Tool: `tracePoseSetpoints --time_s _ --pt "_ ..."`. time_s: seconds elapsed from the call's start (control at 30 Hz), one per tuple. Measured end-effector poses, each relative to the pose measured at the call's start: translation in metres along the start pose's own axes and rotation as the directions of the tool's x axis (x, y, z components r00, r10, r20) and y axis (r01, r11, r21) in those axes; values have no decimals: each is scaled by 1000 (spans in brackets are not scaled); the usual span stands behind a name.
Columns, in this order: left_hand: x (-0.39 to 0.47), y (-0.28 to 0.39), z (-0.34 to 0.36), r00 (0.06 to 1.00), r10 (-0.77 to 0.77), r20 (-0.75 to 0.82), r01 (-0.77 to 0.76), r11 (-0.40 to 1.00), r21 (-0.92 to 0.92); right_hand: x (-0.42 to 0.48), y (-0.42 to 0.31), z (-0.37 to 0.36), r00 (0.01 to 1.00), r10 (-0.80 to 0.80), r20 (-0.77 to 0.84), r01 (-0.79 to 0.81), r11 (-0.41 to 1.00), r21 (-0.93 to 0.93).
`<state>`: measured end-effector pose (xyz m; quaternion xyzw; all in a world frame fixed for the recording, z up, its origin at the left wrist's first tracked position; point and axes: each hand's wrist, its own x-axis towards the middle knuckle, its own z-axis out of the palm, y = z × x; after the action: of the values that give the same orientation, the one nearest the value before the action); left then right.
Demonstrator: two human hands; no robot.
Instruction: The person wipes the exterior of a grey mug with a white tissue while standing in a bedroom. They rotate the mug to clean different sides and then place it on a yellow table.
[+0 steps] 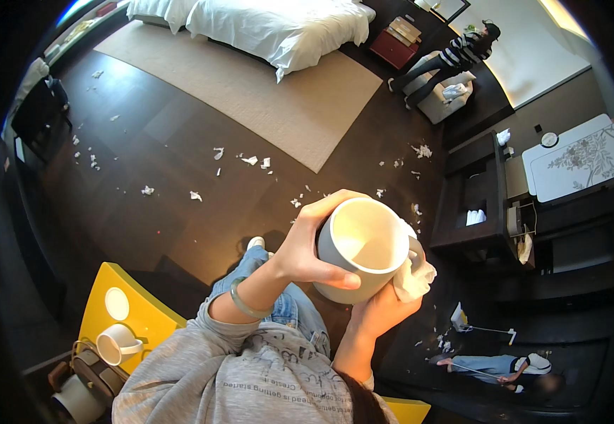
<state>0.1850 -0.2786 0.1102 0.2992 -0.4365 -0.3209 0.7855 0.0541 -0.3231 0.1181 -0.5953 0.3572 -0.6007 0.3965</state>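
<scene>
Before my chest is a grey ceramic mug (341,270) with a pale, brightly lit inside. My left hand (315,246) wraps around its near left side, thumb across the front and fingers behind the rim. At the mug's right, my right hand (391,310) holds a crumpled white tissue (415,278) against the handle side; its fingers are partly hidden. Another white mug (119,344) lies tilted on a yellow surface (142,297) at the lower left, near a white disc (116,303). A darker grey mug (79,400) is below it, beside a brown bag (95,371).
Torn white paper (251,160) is scattered over the dark wooden floor. A beige rug (264,100) and bed (285,32) lie ahead. One person (460,53) stands by an armchair (442,106); another (487,364) holds a long handle near a dustpan (460,318). Dark shelving (471,185) stands right.
</scene>
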Motion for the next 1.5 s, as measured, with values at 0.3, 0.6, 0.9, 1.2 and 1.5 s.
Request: tracePoseSetpoints --time_s 0.3,0.6,0.9,1.2,1.5 --pt "3 8 -3 965 -217 148 205 974 92 22 -21 -28 908 -287 304 365 900 -240" --pt "3 17 5 940 -306 150 285 948 145 21 -6 -34 851 -440 287 501 843 -195" --pt "2 17 12 948 -311 60 305 948 96 17 11 -32 769 -633 88 636 771 -21" --pt "1 18 11 953 -243 179 207 958 197 28 -8 -42 864 -332 378 442 860 -256" --pt "1 9 18 956 -269 118 265 963 53 25 10 -49 700 -672 240 706 703 -89"
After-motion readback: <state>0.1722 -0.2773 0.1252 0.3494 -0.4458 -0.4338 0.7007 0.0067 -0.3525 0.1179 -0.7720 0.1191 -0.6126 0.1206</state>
